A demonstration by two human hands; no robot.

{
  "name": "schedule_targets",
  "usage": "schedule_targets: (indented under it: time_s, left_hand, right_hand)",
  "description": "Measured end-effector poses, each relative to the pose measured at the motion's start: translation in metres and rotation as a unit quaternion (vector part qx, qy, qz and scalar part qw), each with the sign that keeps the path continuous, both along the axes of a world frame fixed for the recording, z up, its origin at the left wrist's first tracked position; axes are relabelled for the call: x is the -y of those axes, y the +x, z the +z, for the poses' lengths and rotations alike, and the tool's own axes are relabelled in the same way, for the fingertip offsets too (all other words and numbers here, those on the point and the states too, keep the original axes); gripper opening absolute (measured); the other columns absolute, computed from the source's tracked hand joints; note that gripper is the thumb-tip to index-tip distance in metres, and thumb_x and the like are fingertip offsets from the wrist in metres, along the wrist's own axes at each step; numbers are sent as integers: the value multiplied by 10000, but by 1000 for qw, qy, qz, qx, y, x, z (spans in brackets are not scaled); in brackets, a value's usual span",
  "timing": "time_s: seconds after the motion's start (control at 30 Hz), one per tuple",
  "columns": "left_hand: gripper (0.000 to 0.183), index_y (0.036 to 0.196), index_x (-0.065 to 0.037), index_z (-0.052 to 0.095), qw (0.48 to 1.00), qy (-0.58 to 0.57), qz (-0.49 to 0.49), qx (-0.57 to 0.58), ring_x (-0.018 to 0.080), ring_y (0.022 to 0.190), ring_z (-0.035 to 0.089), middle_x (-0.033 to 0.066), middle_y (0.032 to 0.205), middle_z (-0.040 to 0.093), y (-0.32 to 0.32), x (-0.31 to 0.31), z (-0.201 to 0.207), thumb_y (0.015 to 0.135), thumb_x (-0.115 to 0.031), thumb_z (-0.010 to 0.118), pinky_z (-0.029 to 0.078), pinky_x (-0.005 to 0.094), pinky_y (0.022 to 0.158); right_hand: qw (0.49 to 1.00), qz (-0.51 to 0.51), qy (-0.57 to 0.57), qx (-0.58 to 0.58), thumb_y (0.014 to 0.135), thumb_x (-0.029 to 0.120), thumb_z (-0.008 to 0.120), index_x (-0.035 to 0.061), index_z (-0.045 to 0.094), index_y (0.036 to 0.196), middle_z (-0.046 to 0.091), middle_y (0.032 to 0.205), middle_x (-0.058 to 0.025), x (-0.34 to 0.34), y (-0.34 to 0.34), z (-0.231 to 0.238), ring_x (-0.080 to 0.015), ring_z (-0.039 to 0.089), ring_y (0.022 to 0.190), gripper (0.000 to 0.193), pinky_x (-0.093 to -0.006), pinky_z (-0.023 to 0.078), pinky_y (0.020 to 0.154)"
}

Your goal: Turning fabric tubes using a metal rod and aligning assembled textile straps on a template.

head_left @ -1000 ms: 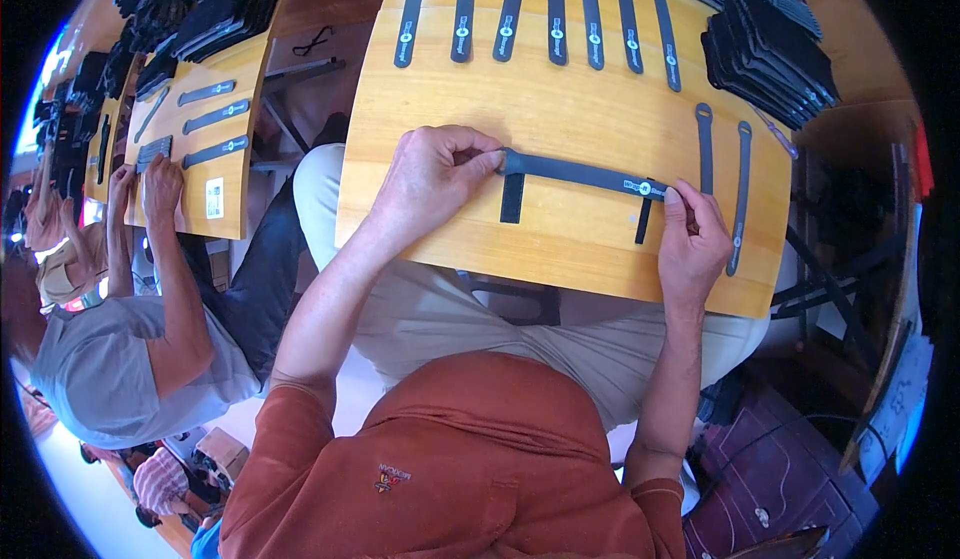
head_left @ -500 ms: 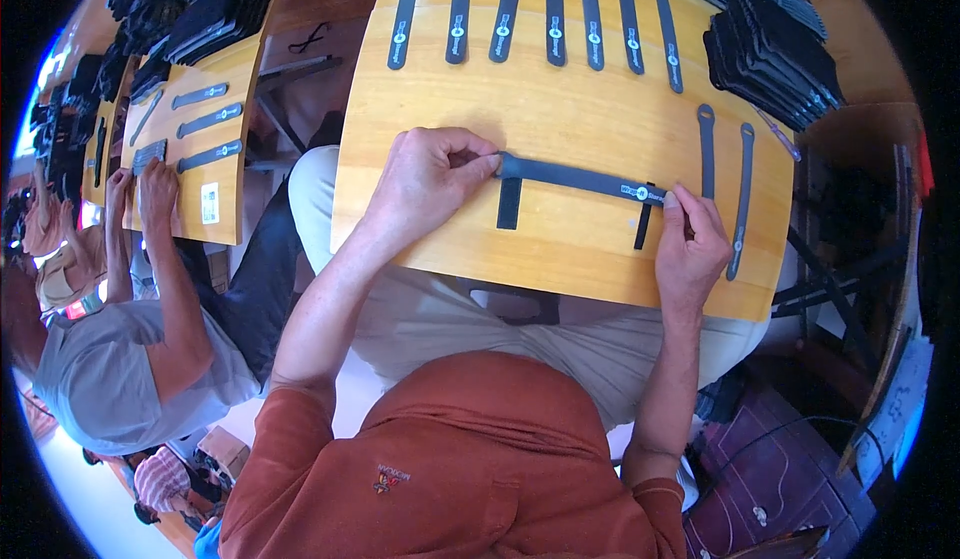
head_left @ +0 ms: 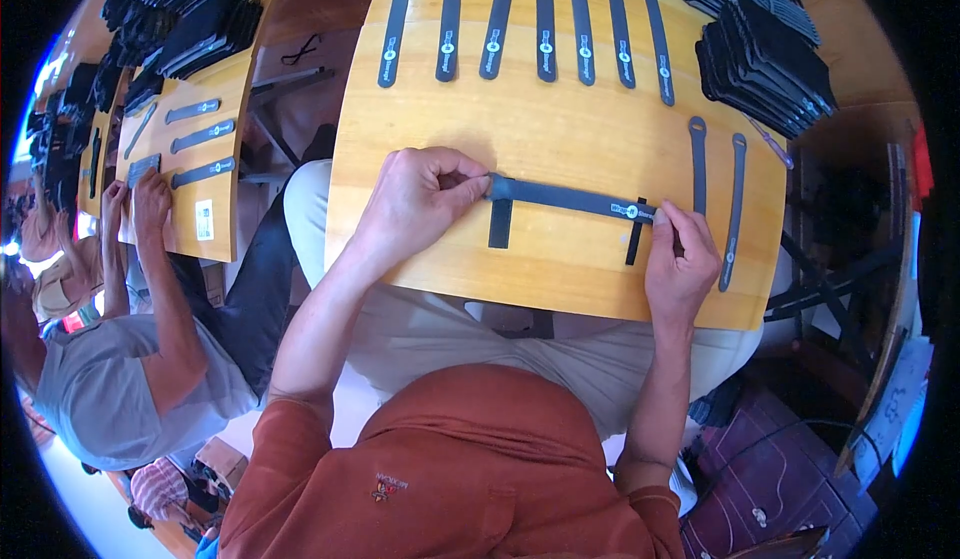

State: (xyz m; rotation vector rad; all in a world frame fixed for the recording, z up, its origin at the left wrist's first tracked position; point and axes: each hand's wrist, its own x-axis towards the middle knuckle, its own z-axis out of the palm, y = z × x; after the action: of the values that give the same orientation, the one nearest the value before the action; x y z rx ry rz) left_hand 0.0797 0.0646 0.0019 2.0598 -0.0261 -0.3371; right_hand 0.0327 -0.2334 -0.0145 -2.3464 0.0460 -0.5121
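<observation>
A dark grey strap [head_left: 565,197] with a printed mark near its right end stretches between my two hands, just over the wooden table. My left hand [head_left: 420,199] pinches its left end between thumb and fingers. The right end is pinched by my right hand [head_left: 683,259]. Beneath the strap, two short black strips lie on the table: a wider one [head_left: 500,225] by my left fingers and a narrower one [head_left: 635,234] by my right. Both run crosswise to the strap, and each is partly covered by it.
Several similar straps [head_left: 545,19] lie in a row along the table's far side. Two more [head_left: 735,214] lie right of my right hand. Stacks of dark straps [head_left: 765,64] fill the far right corner, beside a thin pen-like tool [head_left: 772,144]. At left, a co-worker [head_left: 130,379] handles straps at another table.
The whole view has shifted slightly, with table and hands sitting a little lower in the picture. Both hands keep their pinch on the strap, which stays over the two black strips.
</observation>
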Motion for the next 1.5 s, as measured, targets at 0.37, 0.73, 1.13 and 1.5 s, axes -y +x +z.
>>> schedule_targets:
  time_s: [0.37,0.73,1.13,1.5]
  left_hand:
    - [105,945,25,755,1000,20,-3,-17,57,700,604,32,785,718,1,1,5,898,-69,754,495,230,628]
    - [118,904,23,764,1000,23,10,18,184,660,711,130,765,733,1,5,7,860,-86,778,547,312,631]
    - [98,885,18,758,997,50,1,50,240,676,717,151,790,712,0,8,10,849,-72,773,547,333,627]
    - [129,936,41,731,996,65,-21,64,104,681,661,86,778,704,-1,7,6,888,-76,759,529,277,621]
  right_hand:
    - [1000,-5,26,-8,897,-32,693,-46,724,1007,691,861,-127,-2,-1,-1,-179,655,713,115,-286,498,600]
    - [999,-1,25,-26,916,-12,684,-47,719,1008,692,872,-136,1,0,-1,-183,659,740,105,-287,508,631]
    - [1000,4,23,-10,893,-57,683,-42,719,1005,693,885,-136,-2,0,-1,-187,663,748,118,-282,510,622]
    - [1000,-2,2,-2,872,-62,690,-37,718,981,681,855,-131,-3,1,0,-197,664,722,115,-296,512,614]
